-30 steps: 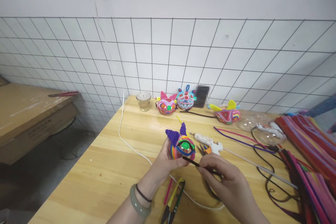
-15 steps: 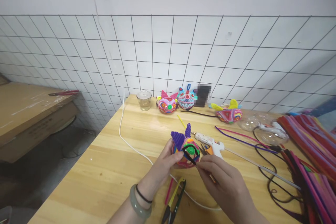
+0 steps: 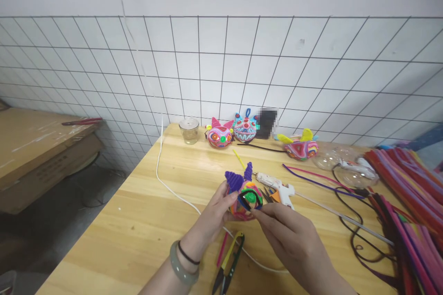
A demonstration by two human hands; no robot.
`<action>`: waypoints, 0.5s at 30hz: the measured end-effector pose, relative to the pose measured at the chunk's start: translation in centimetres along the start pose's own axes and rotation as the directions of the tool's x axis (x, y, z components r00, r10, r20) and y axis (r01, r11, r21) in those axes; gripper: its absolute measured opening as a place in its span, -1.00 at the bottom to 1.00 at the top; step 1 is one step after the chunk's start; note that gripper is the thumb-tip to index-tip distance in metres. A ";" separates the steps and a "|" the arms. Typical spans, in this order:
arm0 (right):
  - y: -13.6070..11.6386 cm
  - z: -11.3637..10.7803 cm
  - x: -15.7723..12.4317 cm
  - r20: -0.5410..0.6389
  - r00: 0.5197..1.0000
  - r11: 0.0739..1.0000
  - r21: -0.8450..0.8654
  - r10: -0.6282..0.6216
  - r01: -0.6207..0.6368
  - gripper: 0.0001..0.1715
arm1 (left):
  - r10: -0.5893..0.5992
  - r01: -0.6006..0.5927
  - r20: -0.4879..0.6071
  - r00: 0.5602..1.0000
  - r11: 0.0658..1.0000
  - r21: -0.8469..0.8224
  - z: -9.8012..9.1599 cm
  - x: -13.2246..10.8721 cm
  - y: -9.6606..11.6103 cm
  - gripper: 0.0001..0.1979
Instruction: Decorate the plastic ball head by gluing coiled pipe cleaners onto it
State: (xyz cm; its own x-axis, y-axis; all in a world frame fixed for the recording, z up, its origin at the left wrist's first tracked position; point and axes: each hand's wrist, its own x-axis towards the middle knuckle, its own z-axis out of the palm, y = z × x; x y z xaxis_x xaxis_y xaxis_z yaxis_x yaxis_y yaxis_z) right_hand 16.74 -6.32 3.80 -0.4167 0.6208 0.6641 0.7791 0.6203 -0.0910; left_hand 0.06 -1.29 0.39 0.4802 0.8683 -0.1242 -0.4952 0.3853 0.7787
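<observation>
My left hand (image 3: pixel 217 206) is closed around a round, multicoloured pipe-cleaner animal head (image 3: pixel 249 197) with purple ears and a green patch. A black pipe cleaner (image 3: pixel 244 202), bent into an angled loop, lies against the head's front around the green patch. My right hand (image 3: pixel 292 233) pinches the lower end of this black strip at the head's lower right; its fingertips partly cover it. Below the hands are yellow-and-black thread snips (image 3: pixel 230 258) and a pink pipe-cleaner piece (image 3: pixel 222 249). Just behind my right hand lies a white glue gun (image 3: pixel 273 183).
At the back stand a glass cup (image 3: pixel 189 131) and finished-looking animal heads, one pink-eared (image 3: pixel 220 136), one blue (image 3: pixel 245 128), one yellow-eared (image 3: pixel 302 149). Clear plastic balls (image 3: pixel 328 159) and pipe-cleaner bundles (image 3: pixel 404 177) fill the right. A white cable (image 3: pixel 173 192) crosses the table.
My right fingertips have moved slightly left and up, bringing the black strip's lower end closer against the head. The left hand still holds the head; the view has shifted slightly.
</observation>
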 end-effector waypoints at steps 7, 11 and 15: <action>0.3 0.2 -0.4 0.031 0.999 0.999 -0.039 -0.007 0.008 -0.66 | -0.002 0.002 -0.009 1.000 1.000 -0.004 0.0 0.0 0.1 -0.54; 0.4 0.2 -0.5 0.046 0.999 0.999 -0.043 -0.029 0.031 -0.66 | 0.032 -0.032 -0.004 0.999 0.999 -0.004 0.0 0.0 0.0 -0.56; 0.5 0.1 -0.3 0.058 0.997 0.998 -0.054 -0.041 0.044 -0.64 | 0.050 -0.050 0.002 0.999 0.999 -0.010 0.0 0.2 -0.2 -0.55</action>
State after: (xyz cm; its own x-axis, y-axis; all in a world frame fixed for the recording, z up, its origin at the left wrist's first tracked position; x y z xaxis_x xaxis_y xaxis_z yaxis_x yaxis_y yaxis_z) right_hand 17.20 -6.19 3.48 -0.4746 0.6213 0.6234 0.7842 0.6202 -0.0211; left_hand 0.18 -1.20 0.21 0.4564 0.8859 -0.0834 -0.5263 0.3444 0.7774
